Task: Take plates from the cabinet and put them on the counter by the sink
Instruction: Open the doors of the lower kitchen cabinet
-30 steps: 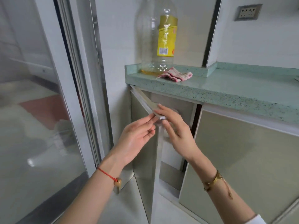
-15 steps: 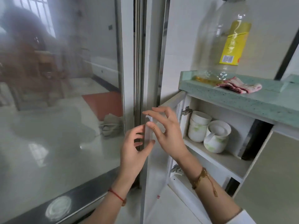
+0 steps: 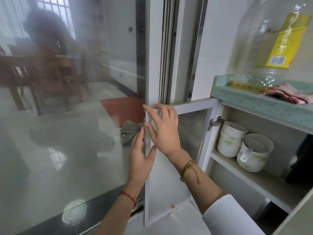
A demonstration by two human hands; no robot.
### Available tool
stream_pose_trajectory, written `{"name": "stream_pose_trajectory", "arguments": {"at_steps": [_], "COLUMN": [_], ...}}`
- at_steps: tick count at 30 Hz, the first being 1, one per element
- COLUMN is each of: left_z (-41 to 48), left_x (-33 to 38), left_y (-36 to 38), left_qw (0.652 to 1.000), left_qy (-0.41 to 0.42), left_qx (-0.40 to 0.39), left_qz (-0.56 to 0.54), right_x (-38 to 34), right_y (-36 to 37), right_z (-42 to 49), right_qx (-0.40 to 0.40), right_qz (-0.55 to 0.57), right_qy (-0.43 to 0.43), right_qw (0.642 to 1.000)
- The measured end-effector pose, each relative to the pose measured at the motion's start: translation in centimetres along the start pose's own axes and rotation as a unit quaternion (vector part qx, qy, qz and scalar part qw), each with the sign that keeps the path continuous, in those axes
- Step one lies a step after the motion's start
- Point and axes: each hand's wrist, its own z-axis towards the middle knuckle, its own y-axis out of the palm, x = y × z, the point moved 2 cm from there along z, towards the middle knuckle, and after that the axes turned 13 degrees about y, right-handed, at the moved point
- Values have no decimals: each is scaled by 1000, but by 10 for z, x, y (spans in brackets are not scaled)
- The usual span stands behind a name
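The cabinet door (image 3: 193,131) under the green counter (image 3: 264,106) stands swung wide open to the left. My right hand (image 3: 165,131) rests with spread, straight fingers on the door's free edge near its top corner. My left hand (image 3: 141,155) lies flat against the outer side of that edge, thumb on the inner side. Inside, on the upper shelf (image 3: 254,180), a stack of white bowls (image 3: 231,139) stands beside a tilted white dish stack (image 3: 254,154) with green print. I see no plates.
A big clear oil bottle (image 3: 269,48) with a yellow label and a pink cloth (image 3: 288,94) sit on the counter. A glass sliding door (image 3: 67,116) and its frame stand just left of the cabinet door. Something dark (image 3: 301,160) fills the shelf's right end.
The cabinet door has swung from barely ajar to fully open, uncovering the shelf with bowls. Both hands followed its edge to the left, and my view turned left.
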Motion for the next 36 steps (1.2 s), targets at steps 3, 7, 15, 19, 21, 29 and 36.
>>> {"name": "stream_pose_trajectory", "arguments": {"at_steps": [3,7,15,19,21,29,36], "left_z": [3,-3,-26,-39,-49,-77,-84], "left_x": [-5,-3,30,48,61,140,162], "left_y": [-1,-1,68,146,189,318,352], "left_qw": [999,998,975,932,903,838,836], "left_qy": [13,27,165,132,109,25,9], "left_qx": [-43,-57,-149,-316,-385,-469,-475], "left_qz": [6,13,-29,-119,-154,-276,-274], "right_x": [-2,1,93,159,188,244,239], "right_y": [8,6,-68,-132,-165,-262,-283], "right_z": [2,-4,-54,-98,-117,-155,-156], "right_qx": [13,5,103,185,223,289,232], "right_qz": [3,47,14,-113,-171,-287,-298], "right_qy": [12,-1,124,210,227,295,301], "right_qw": [1000,999,987,953,932,864,876]}}
